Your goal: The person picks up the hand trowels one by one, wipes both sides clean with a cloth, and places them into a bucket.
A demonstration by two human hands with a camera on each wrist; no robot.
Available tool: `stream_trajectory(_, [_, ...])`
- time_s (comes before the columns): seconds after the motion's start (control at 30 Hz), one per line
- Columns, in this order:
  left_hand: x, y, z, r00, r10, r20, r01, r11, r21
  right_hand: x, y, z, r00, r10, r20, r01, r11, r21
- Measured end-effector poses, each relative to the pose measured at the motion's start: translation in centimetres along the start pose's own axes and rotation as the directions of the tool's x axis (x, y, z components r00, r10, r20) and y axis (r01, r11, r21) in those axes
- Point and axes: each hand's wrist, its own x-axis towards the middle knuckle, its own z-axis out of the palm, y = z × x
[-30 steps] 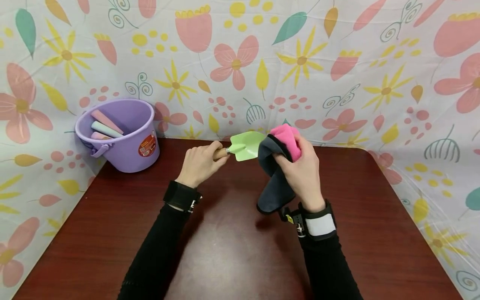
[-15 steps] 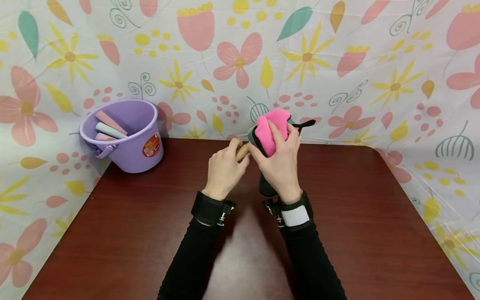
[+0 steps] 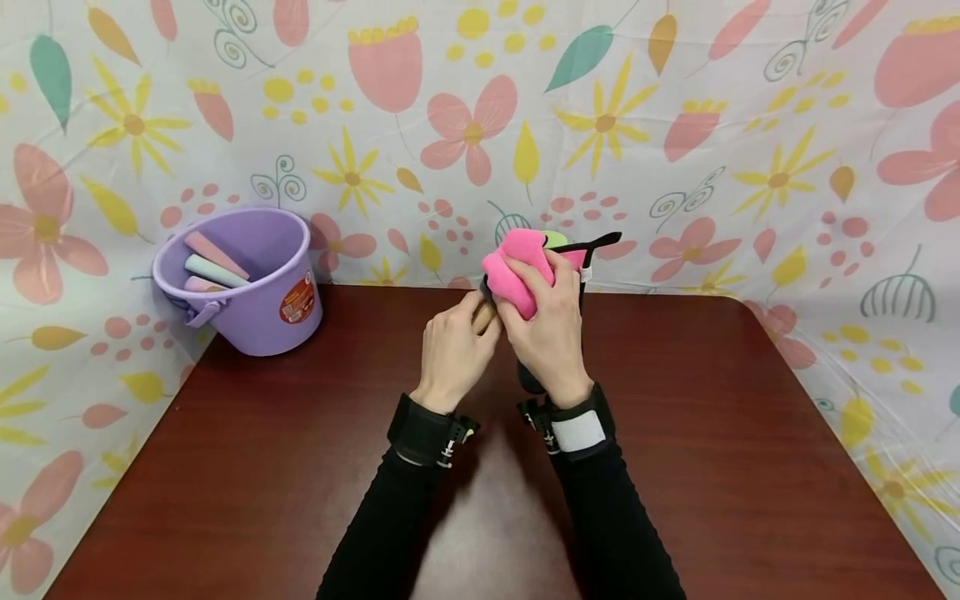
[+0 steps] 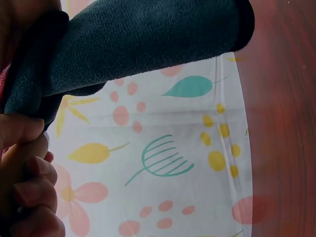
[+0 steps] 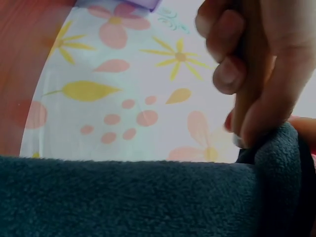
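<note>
In the head view my left hand point(image 3: 452, 354) grips the wooden handle of a small garden trowel point(image 3: 484, 317). My right hand point(image 3: 551, 342) holds a two-sided cloth point(image 3: 517, 260), pink on one face and dark grey on the other, folded over the trowel's blade. Only a bit of the light green blade point(image 3: 555, 239) shows past the cloth; the rest is hidden. A black loop sticks out at the right. The right wrist view shows my left fingers curled round the handle point(image 5: 253, 64), its end close against the cloth point(image 5: 123, 197). A grey flap point(image 4: 148, 44) hangs down in the left wrist view.
A lilac bucket point(image 3: 262, 325) stands at the back left of the brown table point(image 3: 247, 467). Several pink and pale green sticks point(image 3: 216, 271) lean inside it. Behind the table's far edge hangs a flower-printed sheet point(image 3: 420, 200).
My left hand has moved right with the trowel, and my right hand left. The cloth, earlier at the blade's edge, now covers most of it and has shifted slightly towards the handle.
</note>
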Motion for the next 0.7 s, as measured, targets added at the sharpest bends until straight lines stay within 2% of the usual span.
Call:
stream_trajectory(0.27, [-0.1,0.5,0.1,0.998,0.056,0.0,-0.056,0.998,-0.034,0.5,1.1,-0.6,0.992,0.034,-0.118,-0.029,0.999,0.044])
stream_trajectory(0.43, [-0.2,0.9,0.1,0.996,0.091,0.011,-0.091,0.995,-0.038,1.0,2.3,-1.3,0.976,0.036,-0.214,-0.032,0.999,0.021])
stream_trajectory(0.57, [-0.5,0.9,0.1,0.994,0.111,0.023,-0.11,0.993,-0.036,1.1,3.6,-2.3,0.951,0.098,-0.292,-0.1,0.995,0.008])
stream_trajectory(0.7, [-0.6,0.8,0.1,0.992,0.117,0.045,-0.114,0.992,-0.048,1.0,4.2,-3.2,0.937,0.167,-0.306,-0.172,0.985,0.012])
